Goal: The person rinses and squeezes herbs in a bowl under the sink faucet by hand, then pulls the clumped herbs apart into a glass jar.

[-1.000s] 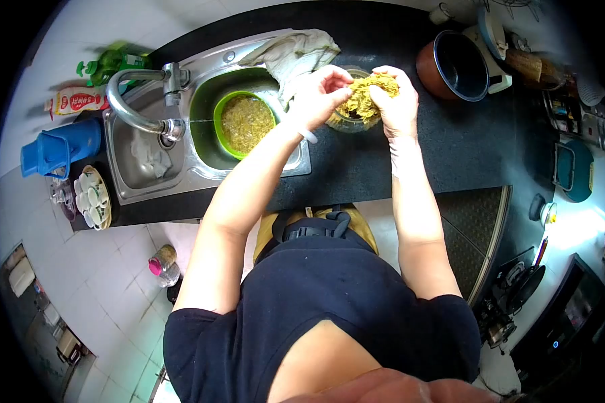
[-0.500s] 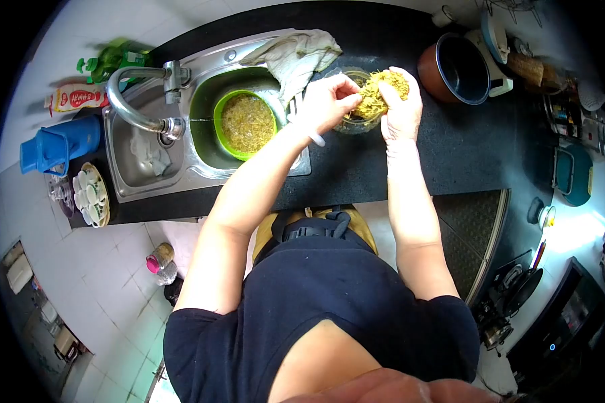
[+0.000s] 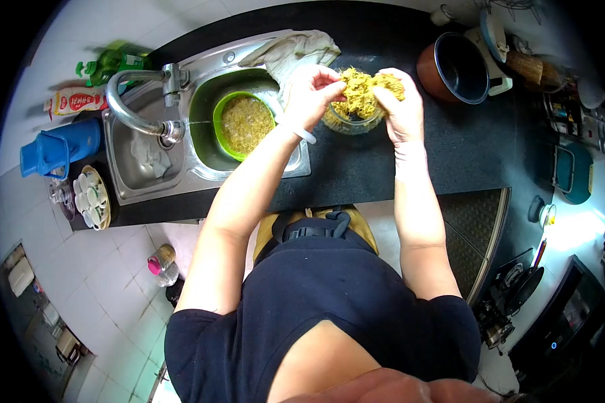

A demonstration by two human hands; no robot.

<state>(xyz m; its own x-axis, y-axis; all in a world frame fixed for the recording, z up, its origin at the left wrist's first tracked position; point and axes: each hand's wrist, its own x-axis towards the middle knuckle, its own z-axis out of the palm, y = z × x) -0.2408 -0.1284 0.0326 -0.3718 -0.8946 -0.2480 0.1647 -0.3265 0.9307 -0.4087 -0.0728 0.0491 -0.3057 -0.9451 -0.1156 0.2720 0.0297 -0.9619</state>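
Observation:
A clump of yellow-green shreds [image 3: 358, 94] is spread between my two hands, above a clear glass bowl [image 3: 353, 125] on the black counter. My right hand [image 3: 403, 111] is wrapped round the right part of the clump. My left hand [image 3: 314, 96] pinches its left edge with thumb and fingers. Part of the bowl is hidden by the shreds. In the right sink basin stands a green bowl [image 3: 217, 121] holding more shreds in liquid.
A grey cloth [image 3: 302, 57] lies over the sink's back corner. The faucet [image 3: 131, 121] arches over the left basin. A brown pot [image 3: 433, 70] stands right of my hands. At the left are a blue pitcher [image 3: 81, 142] and a tray of cups [image 3: 93, 196].
My hands have moved slightly apart, and the clump between them is now stretched wider. My left hand has shifted a little left since half a second ago.

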